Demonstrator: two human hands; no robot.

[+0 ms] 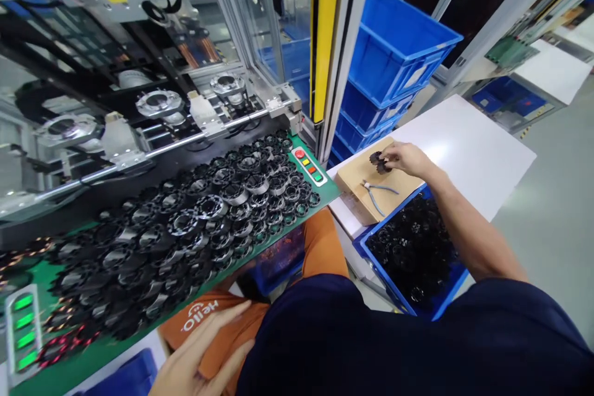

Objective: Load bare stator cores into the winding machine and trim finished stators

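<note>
My right hand (404, 159) is closed on black stator cores (381, 162), apparently two, above a cardboard box (352, 174) at the right. The fingers hide part of them. Side cutters (381, 188) with blue handles lie on the cardboard, just below that hand. Low in the view, my left hand (204, 352) has its fingers stretched apart over my orange-clad thigh and holds nothing. Many black and grey stator cores (211, 205) stand in packed rows on the green bench top (331, 190) ahead of me.
A blue crate (366, 246) full of black parts stands beside the cardboard box, next to a white table (482, 142). Blue crates (390, 43) are stacked behind. A machine with metal fixtures (160, 102) borders the bench. Button panels (309, 165) sit at both bench ends.
</note>
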